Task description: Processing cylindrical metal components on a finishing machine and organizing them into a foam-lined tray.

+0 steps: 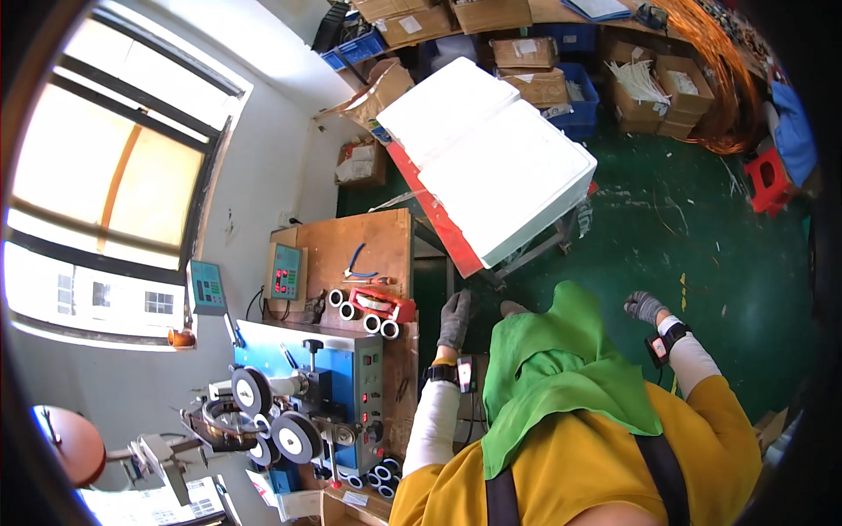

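Observation:
My left hand [453,323], in a grey glove, hangs just right of the wooden workbench [368,241], fingers loosely extended and nothing seen in it. My right hand [645,307], also gloved, is out to the right above the green floor; its fingers are slightly bent and apart, with no object visible. Nearest my left hand on the bench are several white rings [372,323] beside a red tape dispenser [379,304]. Blue-handled pliers [357,270] lie behind them. A blue winding machine [358,377] with black-rimmed wheels [296,437] stands at the left.
Ahead, large white foam boxes [500,175] rest on a red-edged table [430,206]. Cardboard boxes [524,53], a blue crate [579,101] and orange wire coils [732,79] line the back. A red stool [770,182] stands far right. Control boxes [285,272] sit by the window.

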Demonstrator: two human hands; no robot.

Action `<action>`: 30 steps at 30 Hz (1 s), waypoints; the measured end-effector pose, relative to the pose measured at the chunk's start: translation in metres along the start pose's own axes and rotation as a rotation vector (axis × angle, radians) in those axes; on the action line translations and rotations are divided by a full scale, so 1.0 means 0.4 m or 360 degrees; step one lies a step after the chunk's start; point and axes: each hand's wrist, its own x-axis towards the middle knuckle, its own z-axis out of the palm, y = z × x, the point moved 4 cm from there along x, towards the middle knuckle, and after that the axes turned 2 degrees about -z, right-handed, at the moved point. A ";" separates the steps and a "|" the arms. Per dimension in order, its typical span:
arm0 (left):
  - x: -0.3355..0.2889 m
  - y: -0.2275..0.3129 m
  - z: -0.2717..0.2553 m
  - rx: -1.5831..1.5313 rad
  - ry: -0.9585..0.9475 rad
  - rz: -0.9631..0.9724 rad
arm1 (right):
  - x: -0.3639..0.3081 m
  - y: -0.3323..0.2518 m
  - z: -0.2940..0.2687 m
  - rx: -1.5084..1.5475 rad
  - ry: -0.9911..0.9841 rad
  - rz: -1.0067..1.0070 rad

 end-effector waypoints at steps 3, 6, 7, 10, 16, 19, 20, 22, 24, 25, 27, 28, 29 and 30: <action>0.115 -0.008 0.017 0.0045 0.0039 0.0011 | 0.053 -0.004 -0.034 0.0146 -0.0025 0.0048; 0.180 0.021 0.038 0.0001 0.0082 0.0007 | 0.103 0.000 -0.085 0.0338 0.0017 0.0061; 0.201 0.036 0.044 0.0050 0.0091 -0.0038 | 0.117 0.000 -0.114 0.0361 0.0062 0.0059; 0.263 0.071 0.017 0.0014 0.0195 0.0046 | 0.153 -0.051 -0.187 0.0495 0.0085 0.0080; 0.342 0.029 -0.058 -0.0309 0.0512 -0.0132 | 0.199 -0.070 -0.251 0.0625 0.0004 0.0287; 0.354 0.036 -0.009 -0.0372 0.0420 -0.0069 | 0.262 -0.012 -0.332 0.0363 0.0009 0.0158; 0.353 0.034 0.003 -0.0381 0.0379 -0.0089 | 0.280 0.019 -0.368 0.0102 -0.0002 0.0006; 0.330 0.054 -0.012 -0.0281 0.0479 -0.0032 | 0.324 -0.161 -0.420 0.0411 0.0192 0.0147; 0.305 0.077 0.012 -0.0290 0.0564 -0.0013 | 0.386 -0.234 -0.475 0.0598 0.0322 0.0154; 0.295 0.068 0.017 -0.0303 0.0565 -0.0036 | 0.420 -0.279 -0.495 0.0504 0.0334 0.0122; 0.272 0.088 0.051 -0.0265 0.0577 -0.0078 | 0.473 -0.325 -0.518 0.0430 0.0374 0.0089; 0.255 0.115 0.079 -0.0217 0.0590 -0.0102 | 0.507 -0.341 -0.518 0.0434 0.0395 -0.0234; 0.237 0.128 0.087 -0.0151 0.0576 -0.0075 | 0.537 -0.362 -0.509 0.0432 0.0395 -0.0569; 0.228 0.125 0.091 -0.0143 0.0576 -0.0064 | 0.582 -0.346 -0.483 0.0552 0.0222 -0.0484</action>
